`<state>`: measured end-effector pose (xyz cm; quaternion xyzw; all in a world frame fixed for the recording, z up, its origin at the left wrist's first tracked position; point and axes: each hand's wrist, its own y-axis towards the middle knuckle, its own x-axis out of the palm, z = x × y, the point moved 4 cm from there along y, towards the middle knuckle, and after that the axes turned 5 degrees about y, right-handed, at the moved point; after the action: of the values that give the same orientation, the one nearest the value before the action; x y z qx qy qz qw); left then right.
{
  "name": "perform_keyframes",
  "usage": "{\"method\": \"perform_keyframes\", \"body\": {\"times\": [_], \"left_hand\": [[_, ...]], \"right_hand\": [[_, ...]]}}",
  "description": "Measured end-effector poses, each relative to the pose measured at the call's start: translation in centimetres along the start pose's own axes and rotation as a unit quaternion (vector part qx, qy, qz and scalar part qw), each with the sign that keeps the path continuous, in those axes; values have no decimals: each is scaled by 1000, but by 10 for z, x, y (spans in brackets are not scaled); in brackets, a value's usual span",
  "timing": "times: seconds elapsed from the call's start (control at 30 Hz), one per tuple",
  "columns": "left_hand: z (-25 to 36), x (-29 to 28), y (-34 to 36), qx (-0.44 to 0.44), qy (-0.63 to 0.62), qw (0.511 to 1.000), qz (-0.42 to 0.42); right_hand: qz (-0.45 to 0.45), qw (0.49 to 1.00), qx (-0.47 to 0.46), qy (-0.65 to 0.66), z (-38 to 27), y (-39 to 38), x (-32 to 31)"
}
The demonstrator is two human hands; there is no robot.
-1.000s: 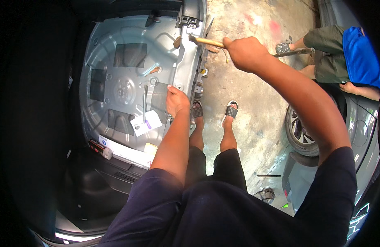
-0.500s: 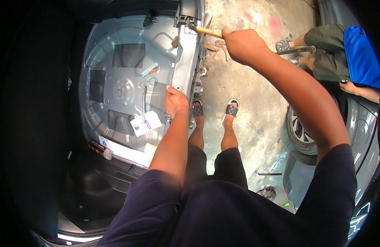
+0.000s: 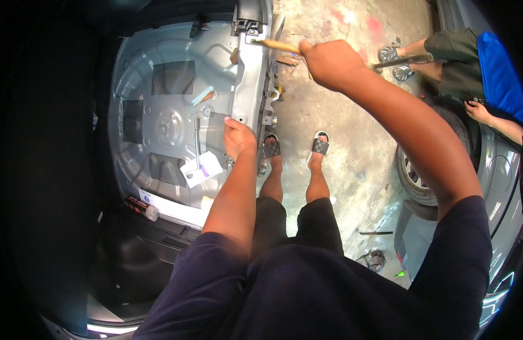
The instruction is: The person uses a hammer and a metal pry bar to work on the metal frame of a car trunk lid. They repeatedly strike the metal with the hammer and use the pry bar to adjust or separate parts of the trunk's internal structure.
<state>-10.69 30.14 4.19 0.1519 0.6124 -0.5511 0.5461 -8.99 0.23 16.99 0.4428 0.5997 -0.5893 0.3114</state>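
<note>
My right hand (image 3: 332,62) is closed round a tool with a pale wooden handle (image 3: 278,46). The tool points left, its tip over the upper end of the bare metal sill (image 3: 248,73) of a car's boot. What kind of tool it is, I cannot make out. Lower on the same sill, my left hand (image 3: 239,139) is curled over the edge, thumb on top. Left of it lies the grey metal boot floor (image 3: 169,107), with a metal wrench (image 3: 197,136) partly on a white and purple paper (image 3: 207,170).
A small box (image 3: 138,205) and a white panel (image 3: 176,211) lie at the boot's near edge. Metal brackets (image 3: 268,120) stick out from the sill. At right, another person in blue (image 3: 502,73) sits near a car wheel (image 3: 414,175), beside a metal pipe (image 3: 403,61).
The tool's tip has shifted slightly left and down onto the sill's upper end. My left hand stays on the sill. The other person's hand has moved up a little.
</note>
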Motion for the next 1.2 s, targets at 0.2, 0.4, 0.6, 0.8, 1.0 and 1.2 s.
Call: {"method": "perform_keyframes", "body": {"times": [0.2,0.4,0.6,0.8,1.0,1.2], "left_hand": [[-5,-3,1,1,-1,1000,-8],[-2,-2,-3,9,-11,1000,0],[-24,11,21,-7,-104,993,-47],[-66,-19,57,-61,-457,877,-136],[-123,-92,55,9,-410,906,-102],[-206,-110,52,-21,-395,916,-64]], "right_hand": [[51,995,-14,89,-24,-64,18],[72,983,-83,150,-58,-75,12],[29,989,-98,104,-86,-79,8],[-96,990,-94,47,-108,-88,25],[-77,990,-97,62,-114,-93,38],[27,979,-152,134,-131,-116,31]]}}
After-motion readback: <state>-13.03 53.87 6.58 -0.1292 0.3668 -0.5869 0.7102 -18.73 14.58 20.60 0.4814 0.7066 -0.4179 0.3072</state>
